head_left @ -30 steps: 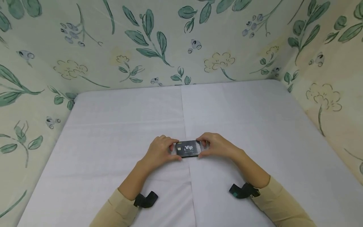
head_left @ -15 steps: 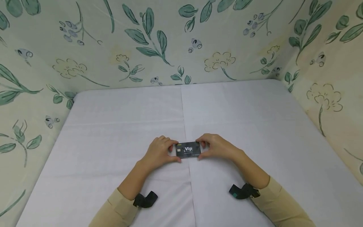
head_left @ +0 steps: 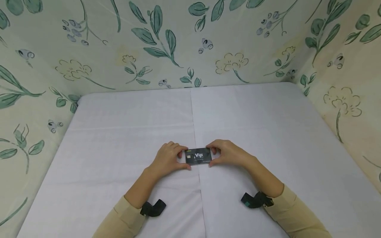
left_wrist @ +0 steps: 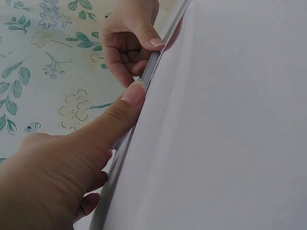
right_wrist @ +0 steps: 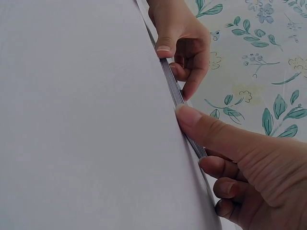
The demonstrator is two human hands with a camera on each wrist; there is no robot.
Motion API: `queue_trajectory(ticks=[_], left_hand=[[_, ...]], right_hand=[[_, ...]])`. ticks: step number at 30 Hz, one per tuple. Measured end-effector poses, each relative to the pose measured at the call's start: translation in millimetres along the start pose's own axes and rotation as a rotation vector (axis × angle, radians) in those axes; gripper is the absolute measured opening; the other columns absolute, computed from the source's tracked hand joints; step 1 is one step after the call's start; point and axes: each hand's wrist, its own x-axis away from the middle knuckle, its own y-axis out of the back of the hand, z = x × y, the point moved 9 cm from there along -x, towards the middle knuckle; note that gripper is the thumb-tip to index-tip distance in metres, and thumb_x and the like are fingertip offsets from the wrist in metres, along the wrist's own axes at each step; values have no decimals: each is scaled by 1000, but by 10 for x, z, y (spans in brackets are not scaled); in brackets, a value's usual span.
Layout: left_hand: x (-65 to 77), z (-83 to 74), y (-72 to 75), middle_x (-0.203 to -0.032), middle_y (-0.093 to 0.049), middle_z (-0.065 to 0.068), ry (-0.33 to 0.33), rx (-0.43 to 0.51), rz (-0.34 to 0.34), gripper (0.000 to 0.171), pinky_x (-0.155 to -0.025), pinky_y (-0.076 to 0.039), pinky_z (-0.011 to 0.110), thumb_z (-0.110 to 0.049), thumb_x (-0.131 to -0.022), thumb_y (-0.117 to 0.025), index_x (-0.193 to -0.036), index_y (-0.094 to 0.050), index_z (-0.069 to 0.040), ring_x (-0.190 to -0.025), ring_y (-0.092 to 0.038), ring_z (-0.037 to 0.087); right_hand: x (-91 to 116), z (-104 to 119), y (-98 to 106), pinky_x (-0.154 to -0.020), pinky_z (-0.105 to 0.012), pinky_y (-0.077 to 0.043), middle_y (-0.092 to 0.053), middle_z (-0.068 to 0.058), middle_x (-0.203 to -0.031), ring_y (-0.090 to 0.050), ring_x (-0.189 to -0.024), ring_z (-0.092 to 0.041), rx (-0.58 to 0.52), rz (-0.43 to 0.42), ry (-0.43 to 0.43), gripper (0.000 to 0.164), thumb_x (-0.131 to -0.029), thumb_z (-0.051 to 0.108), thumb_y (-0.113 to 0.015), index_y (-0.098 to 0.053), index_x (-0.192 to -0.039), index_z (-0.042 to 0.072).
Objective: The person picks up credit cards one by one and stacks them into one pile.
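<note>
A stack of dark cards lies at the middle of the white-covered table, its top card printed "Vip" with a small chip mark. My left hand grips the stack's left end, thumb at the near corner and a finger at the far one. At the right end, my right hand holds it the same way. Several thin card edges show between the two thumbs in the left wrist view. The right wrist view also shows the layered edges. The lower cards' faces are hidden.
A white cloth with creases and a centre seam covers the table. Leaf-and-flower patterned fabric surrounds its far and side edges. Black wrist devices sit at both tan sleeves.
The bright glare on the top card's right end has gone, and the stack looks slightly more even. Both hands have barely moved and keep their hold on its ends.
</note>
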Motion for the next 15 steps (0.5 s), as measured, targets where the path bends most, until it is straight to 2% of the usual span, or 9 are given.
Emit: queue_trajectory(ticks=[9, 15], left_hand=[[11, 6, 22, -73, -49, -11, 1, 11, -16, 71, -70, -38, 28, -58, -56, -81, -109, -67, -13, -74, -43, 9], [10, 20, 49, -76, -51, -10, -1, 13, -31, 78, -69, -39, 28, -59, -54, -81, -114, -65, -11, -76, -45, 10]], right_hand=[[-16, 20, -2, -66, -23, -43, -55, 2, -82, -49, -75, -11, 10, 6, 0, 62, -64, 29, -87, -64, -113, 0], [-15, -5, 11, -63, -23, -43, -56, 1, -84, -48, -74, -11, -10, 21, -33, 72, -63, 32, -87, -60, -121, -1]])
